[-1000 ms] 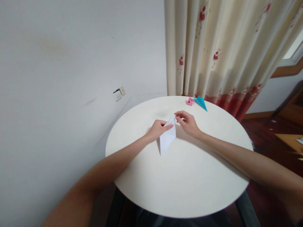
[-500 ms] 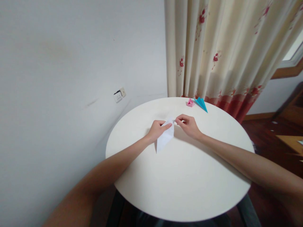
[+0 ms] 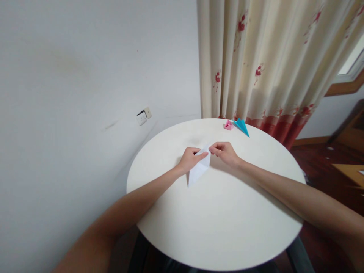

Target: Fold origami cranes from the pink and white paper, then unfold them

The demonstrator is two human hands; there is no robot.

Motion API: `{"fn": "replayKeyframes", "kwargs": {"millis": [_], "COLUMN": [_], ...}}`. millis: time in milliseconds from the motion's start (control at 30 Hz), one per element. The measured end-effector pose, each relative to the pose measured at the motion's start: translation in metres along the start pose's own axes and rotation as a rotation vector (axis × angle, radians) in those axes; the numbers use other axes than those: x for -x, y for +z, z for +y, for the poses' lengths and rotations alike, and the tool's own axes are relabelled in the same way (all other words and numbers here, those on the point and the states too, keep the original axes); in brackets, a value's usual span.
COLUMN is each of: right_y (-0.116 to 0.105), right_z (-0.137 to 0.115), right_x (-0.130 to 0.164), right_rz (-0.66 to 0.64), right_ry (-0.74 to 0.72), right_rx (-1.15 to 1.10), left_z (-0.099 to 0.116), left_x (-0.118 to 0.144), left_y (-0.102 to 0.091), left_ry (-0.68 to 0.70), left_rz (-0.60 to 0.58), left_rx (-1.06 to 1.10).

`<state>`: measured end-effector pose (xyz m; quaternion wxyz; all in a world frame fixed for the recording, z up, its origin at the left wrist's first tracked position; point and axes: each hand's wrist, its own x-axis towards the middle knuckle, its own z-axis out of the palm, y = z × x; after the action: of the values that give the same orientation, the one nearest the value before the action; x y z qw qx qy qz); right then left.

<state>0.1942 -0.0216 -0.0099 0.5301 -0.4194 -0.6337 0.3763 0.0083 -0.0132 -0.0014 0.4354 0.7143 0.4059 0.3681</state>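
Folded white paper (image 3: 199, 170) flat on surface (image 3: 222, 212), mid-top. Left hand (image 3: 191, 159) pins edge, right hand (image 3: 224, 152) pinches tip (narrow grip). Prob. light, floppy, creases easily; best held at corners.

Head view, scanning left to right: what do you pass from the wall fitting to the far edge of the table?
wall socket → left hand → white folded paper → right hand → pink paper piece → blue paper piece

A white folded paper (image 3: 199, 169), a long pointed shape, lies flat on the bench, its tip towards the near edge.
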Motion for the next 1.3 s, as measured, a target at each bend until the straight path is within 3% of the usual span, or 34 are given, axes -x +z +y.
{"fn": "replayKeyframes", "kwargs": {"millis": [200, 433, 633, 800, 900, 1100, 1300], "right_y": [-0.001, 0.001, 0.000, 0.004, 0.009, 0.002, -0.004], "right_z": [-0.005, -0.003, -0.002, 0.000, 0.007, 0.014, 0.012], "right_x": [0.002, 0.002, 0.002, 0.007, 0.009, -0.001, -0.003], "right_rz": [-0.012, -0.012, 0.023, -0.214, -0.296, -0.096, 0.098], "right_ry": [0.057, 0.013, 0.081, 0.123, 0.098, 0.101, 0.082], "right_rx": [-0.181, -0.007, -0.138, -0.100, -0.018, -0.013, -0.103], "left_z": [-0.001, 0.000, 0.000, -0.002, -0.004, -0.009, -0.012], "left_x": [0.000, 0.002, 0.000, -0.003, -0.006, -0.010, -0.015], "left_y": [0.001, 0.002, 0.002, 0.000, 0.000, 0.002, -0.003], "left_ry": [-0.054, -0.073, -0.093, -0.093, -0.088, 0.115, 0.213], "left_rz": [-0.020, -0.032, -0.007, 0.150, 0.142, 0.119, 0.067], "left_rx": [0.126, 0.134, 0.198, 0.302, 0.317, 0.301, 0.250]}}
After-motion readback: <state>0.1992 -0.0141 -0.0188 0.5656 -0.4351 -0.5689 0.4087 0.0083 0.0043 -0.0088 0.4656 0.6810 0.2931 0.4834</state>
